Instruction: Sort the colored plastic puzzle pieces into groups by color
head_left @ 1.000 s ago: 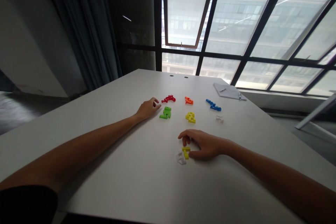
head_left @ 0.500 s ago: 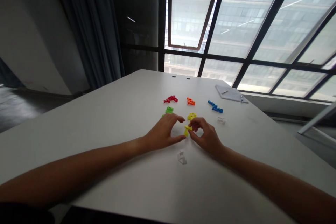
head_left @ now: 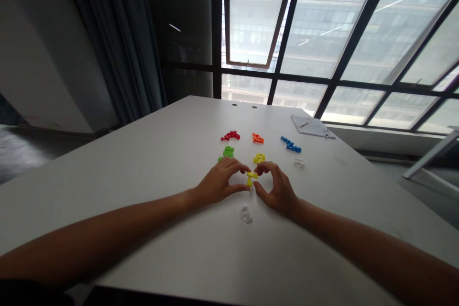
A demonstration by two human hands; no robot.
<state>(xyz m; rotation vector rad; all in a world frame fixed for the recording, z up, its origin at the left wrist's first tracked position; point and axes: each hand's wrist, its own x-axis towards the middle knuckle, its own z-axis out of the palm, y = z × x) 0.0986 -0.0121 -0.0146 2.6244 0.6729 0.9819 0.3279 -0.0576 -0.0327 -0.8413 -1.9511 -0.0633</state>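
Observation:
My left hand (head_left: pixel 220 184) and my right hand (head_left: pixel 276 189) meet over a small yellow plastic T-shaped piece (head_left: pixel 251 178) above the white table (head_left: pixel 143 162). My left forefinger and thumb sit on either side of that piece. The fingers of my right hand curve around its right end, apart from it. Farther out lie small plastic clusters: red (head_left: pixel 230 136), orange (head_left: pixel 257 138), blue (head_left: pixel 290 145), green (head_left: pixel 228 153) and yellow (head_left: pixel 258 158). A clear piece (head_left: pixel 298 163) lies to the right, and another clear piece (head_left: pixel 245 215) lies in front of my hands.
A notepad (head_left: pixel 310 126) with a pen lies at the table's far right corner. Large dark-framed windows (head_left: pixel 322 33) stand behind the table, and a dark curtain (head_left: pixel 114 43) hangs at the left. The table's edges drop away on both sides.
Both hands have closed in around the yellow T-shaped piece, which has shifted slightly left and turned since the previous frame. Earlier it lay beside the near clear piece, with my left hand by the red cluster.

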